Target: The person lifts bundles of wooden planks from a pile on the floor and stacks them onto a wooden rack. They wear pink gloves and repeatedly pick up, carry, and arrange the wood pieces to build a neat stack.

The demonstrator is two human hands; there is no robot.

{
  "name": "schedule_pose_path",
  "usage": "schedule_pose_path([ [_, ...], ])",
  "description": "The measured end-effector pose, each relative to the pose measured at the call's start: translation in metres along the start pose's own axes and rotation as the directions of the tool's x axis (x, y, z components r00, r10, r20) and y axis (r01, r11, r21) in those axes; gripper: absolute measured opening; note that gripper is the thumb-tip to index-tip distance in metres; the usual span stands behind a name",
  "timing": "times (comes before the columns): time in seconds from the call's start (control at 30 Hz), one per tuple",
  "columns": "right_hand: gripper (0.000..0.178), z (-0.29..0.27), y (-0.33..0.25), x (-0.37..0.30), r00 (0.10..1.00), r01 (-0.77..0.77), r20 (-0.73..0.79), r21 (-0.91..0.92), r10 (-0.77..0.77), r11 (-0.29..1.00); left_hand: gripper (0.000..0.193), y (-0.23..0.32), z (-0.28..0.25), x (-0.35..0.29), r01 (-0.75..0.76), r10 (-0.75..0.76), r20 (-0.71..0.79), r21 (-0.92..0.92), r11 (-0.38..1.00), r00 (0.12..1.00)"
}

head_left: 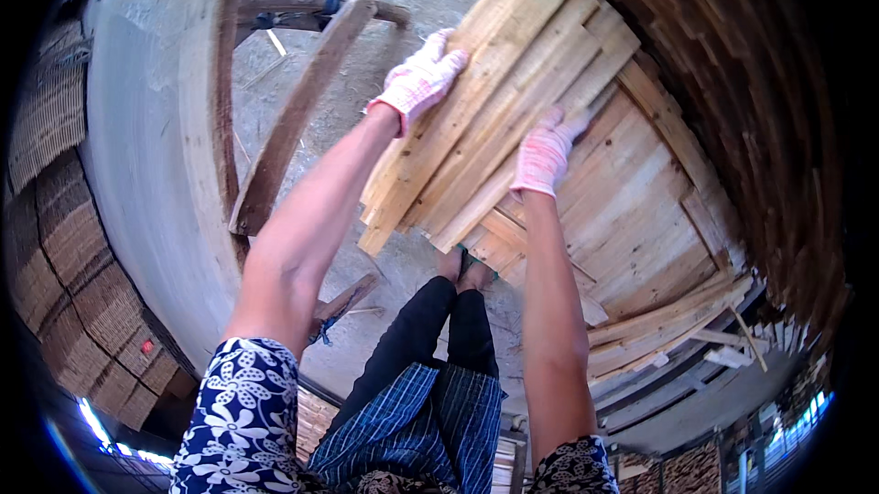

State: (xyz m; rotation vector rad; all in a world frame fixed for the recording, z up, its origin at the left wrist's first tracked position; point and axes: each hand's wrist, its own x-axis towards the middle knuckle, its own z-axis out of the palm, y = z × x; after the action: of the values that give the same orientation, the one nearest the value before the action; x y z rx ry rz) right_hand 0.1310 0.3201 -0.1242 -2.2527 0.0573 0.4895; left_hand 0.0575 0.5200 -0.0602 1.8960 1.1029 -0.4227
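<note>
Several light wooden slats [499, 91] lie side by side in a slanting bundle, their near ends uneven. My left hand [423, 80], in a pale pink-and-white work glove, grips the bundle's left edge, the fingers tucked partly out of sight. My right hand [547, 153], in a matching glove, is closed against the bundle's right edge, thumb and fingers close to the slats. Beneath and to the right of the bundle is a broad pale wooden panel [632, 210] with a slat frame along its edges.
A stack of darker boards [732, 82] rises along the right. To the left stand a dark timber trestle [298, 109] and a long grey slab [151, 128]. Bundled slats [82, 265] are piled at the far left. Loose slats [668, 325] lie at lower right.
</note>
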Motion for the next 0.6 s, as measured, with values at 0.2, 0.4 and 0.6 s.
schedule_pose_path([
  [0.2, 0.072, -0.056, -0.013, -0.002, 0.942, 0.049, 0.336, -0.172, 0.012, 0.984, 0.058, -0.062, 0.003, 0.012, -0.410, 0.496, 0.158, 0.792, 0.453, 0.854],
  [0.4, 0.079, -0.294, 0.092, -0.028, 0.981, -0.002, -0.139, -0.700, -0.133, 0.714, 0.070, -0.063, 0.002, 0.029, -0.124, 0.120, -0.114, -0.029, 0.992, 0.986],
  [0.6, 0.115, -0.416, 0.233, -0.052, 0.714, -0.684, -0.575, -0.452, 0.399, 0.572, 0.072, -0.058, -0.005, 0.045, -0.139, 0.140, -0.072, 0.017, 0.990, 0.987],
])
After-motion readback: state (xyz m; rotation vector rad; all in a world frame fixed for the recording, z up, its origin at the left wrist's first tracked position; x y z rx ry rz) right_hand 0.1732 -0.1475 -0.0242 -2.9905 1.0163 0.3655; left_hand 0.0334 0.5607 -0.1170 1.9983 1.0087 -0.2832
